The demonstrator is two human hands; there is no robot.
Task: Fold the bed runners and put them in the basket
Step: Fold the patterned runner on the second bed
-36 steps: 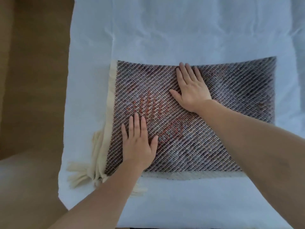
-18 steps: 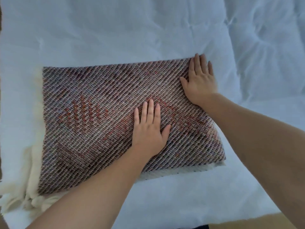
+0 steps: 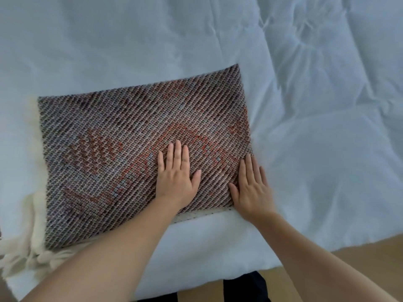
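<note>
A folded bed runner [image 3: 139, 153] lies flat on a white bed [image 3: 316, 105]. The left hand [image 3: 177, 178] presses it, palm open; the right hand [image 3: 251, 189], slightly blurred, rests open at its near right corner, apparently gripping nothing.

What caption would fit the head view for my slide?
Both hands, left and right, press flat on a folded woven bed runner on a white bed.

bedroom | white duvet [image 3: 305, 105] on bed | wooden floor [image 3: 370, 251]

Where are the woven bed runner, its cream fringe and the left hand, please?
Woven bed runner [image 3: 122, 131]: head view, patterned top face.
Cream fringe [image 3: 24, 251]: head view, tassels.
Left hand [image 3: 177, 182]: head view, back of hand.
</note>
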